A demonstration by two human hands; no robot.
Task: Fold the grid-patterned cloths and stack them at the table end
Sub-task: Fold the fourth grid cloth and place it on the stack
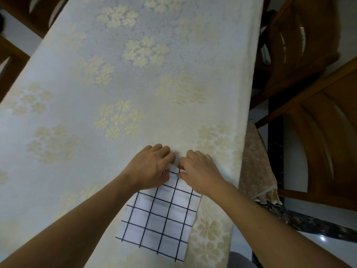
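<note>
A white cloth with a dark grid pattern [160, 221] lies folded into a long strip on the table, near its right edge and close to me. Both of my hands sit on the strip's far end. My left hand [152, 167] has its fingers curled over the far left corner, thumb on the cloth. My right hand [199, 171] pinches the far right corner with thumb and curled fingers. The far edge of the cloth is mostly hidden under the two hands.
The table wears a cream tablecloth [116, 84] with pale yellow flower clusters. Wooden chairs [301, 55] stand along the right side, one with a beige seat cushion [255, 161]. More chair backs [11, 55] show at the upper left.
</note>
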